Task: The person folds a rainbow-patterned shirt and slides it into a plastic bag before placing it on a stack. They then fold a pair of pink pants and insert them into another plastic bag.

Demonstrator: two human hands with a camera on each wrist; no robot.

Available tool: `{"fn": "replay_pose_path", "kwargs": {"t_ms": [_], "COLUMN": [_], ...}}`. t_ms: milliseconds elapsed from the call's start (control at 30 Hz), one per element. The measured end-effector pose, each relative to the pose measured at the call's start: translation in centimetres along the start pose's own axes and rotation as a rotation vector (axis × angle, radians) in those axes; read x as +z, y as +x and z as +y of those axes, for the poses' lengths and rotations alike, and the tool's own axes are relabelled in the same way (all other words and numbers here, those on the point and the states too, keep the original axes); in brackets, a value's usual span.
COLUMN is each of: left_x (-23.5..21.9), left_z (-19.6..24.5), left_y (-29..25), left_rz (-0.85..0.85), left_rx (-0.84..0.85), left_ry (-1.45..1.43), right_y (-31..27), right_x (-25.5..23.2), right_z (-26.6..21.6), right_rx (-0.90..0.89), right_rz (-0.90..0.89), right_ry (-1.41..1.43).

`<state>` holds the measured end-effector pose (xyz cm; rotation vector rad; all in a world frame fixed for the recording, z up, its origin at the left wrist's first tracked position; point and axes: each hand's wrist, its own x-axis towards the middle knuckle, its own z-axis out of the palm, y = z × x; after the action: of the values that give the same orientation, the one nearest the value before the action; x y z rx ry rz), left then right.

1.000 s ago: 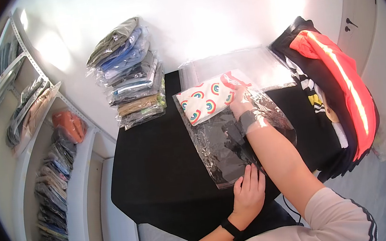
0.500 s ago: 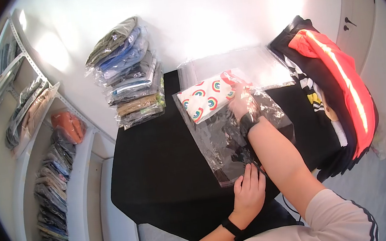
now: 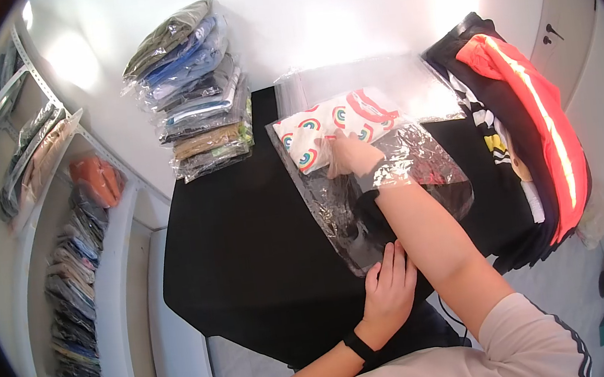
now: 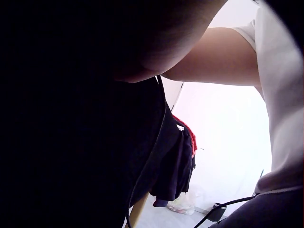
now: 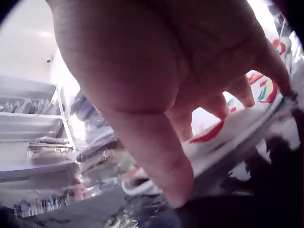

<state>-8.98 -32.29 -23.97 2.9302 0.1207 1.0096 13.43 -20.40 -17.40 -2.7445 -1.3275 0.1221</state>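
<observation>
1. White rainbow-print garment (image 3: 324, 120): it is lying folded at the far end of a clear bag (image 3: 425, 156), on the black-covered table (image 3: 234, 248).
2. Right hand (image 3: 350, 155): it is resting on the garment, with the bag's plastic covering the wrist. In the right wrist view the fingers are lying apart and fairly straight, tips touching the garment, thumb pointing down by its edge; we are seeing nothing gripped.
3. Left hand (image 3: 390, 286): its fingers are lying nearly straight at the bag's near edge. The left wrist view is too dark for us to add detail.
4. Step in hand: we are judging it as seating the garment squarely inside the bag.
5. Next move: we are expecting it to call for drawing the right hand out without dragging the garment, the left hand steadying the near edge.
</observation>
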Motion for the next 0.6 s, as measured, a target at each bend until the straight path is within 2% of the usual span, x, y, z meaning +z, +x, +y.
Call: {"fn": "replay_pose_path", "kwargs": {"t_ms": [33, 67, 233, 300, 333, 367, 433, 500, 600], "left_x": [-0.1, 0.0, 0.3, 0.1, 0.0, -0.1, -0.4, -1.4, -3.6], "left_z": [0.0, 0.0, 0.2, 0.1, 0.0, -0.2, -0.3, -0.8, -1.8], "left_y": [0.0, -0.1, -0.1, -0.1, -0.1, -0.2, -0.6, -1.3, -3.4], "left_rz": [0.002, 0.0, 0.014, 0.002, -0.015, -0.014, -0.046, -0.097, -0.133], "left_rx": [-0.002, 0.0, -0.011, -0.004, 0.001, 0.0, 0.016, 0.009, -0.006], "left_ry": [-0.001, -0.003, 0.073, 0.063, 0.054, 0.054, -0.017, -0.101, -0.192], "right_y": [0.5, 1.1, 3.6, 4.2, -0.5, -2.7, -6.7, -12.8, -20.5], "right_x": [0.6, 1.5, 3.9, 4.9, -0.6, -1.7, -2.2, -2.7, -5.9], "right_z": [0.2, 0.2, 0.3, 1.2, -1.0, -1.4, -1.0, -0.2, 2.1], "right_rx": [-0.066, 0.009, 0.129, -0.23, -0.13, -0.131, -0.148, -0.41, -0.802], "right_rz": [-0.103, -0.037, 0.021, 0.129, -0.035, -0.034, -0.124, -0.053, -0.224], "right_ry": [0.099, 0.174, 0.115, -0.263, -0.153, -0.154, 0.03, 0.081, 0.314]}}
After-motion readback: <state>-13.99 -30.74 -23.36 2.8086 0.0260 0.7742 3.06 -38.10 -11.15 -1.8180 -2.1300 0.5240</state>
